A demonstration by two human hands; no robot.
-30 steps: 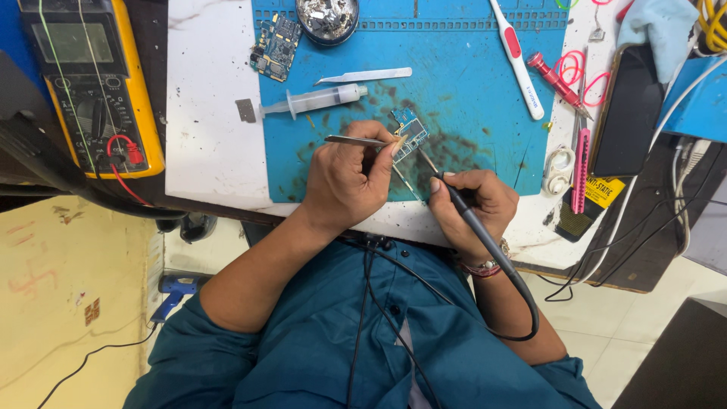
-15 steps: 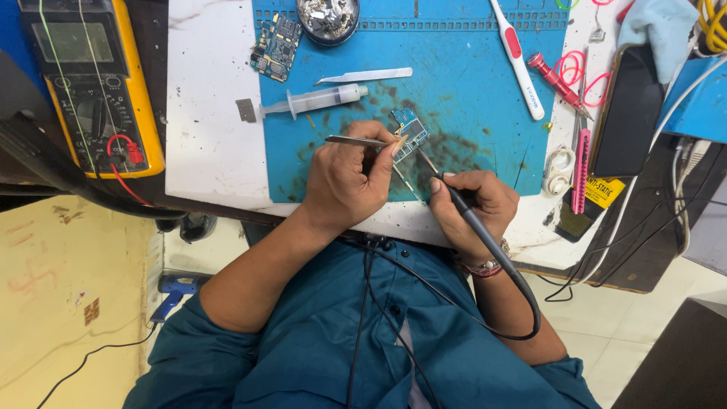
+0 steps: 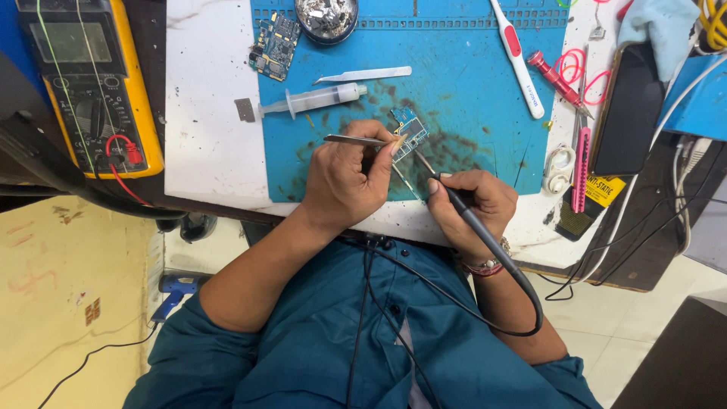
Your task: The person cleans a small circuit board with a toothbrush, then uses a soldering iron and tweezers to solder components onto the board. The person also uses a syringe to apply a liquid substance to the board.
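My left hand [image 3: 350,179] grips metal tweezers [image 3: 354,140] whose tips press on a small blue circuit board [image 3: 409,126] lying on the stained blue work mat [image 3: 469,83]. My right hand [image 3: 475,206] holds a black soldering iron [image 3: 454,203] like a pen, its thin tip slanting up to the lower edge of that board. The iron's black cable loops down past my wrist and over my teal shirt. Both hands rest at the mat's near edge.
A second circuit board [image 3: 276,44], a metal dish [image 3: 326,17], spare tweezers [image 3: 365,75] and a syringe [image 3: 314,100] lie on the mat. A yellow multimeter [image 3: 91,83] sits at left. A white-red toothbrush [image 3: 517,57], red screwdriver [image 3: 556,79], pink tool [image 3: 581,168] and black phone [image 3: 627,110] are at right.
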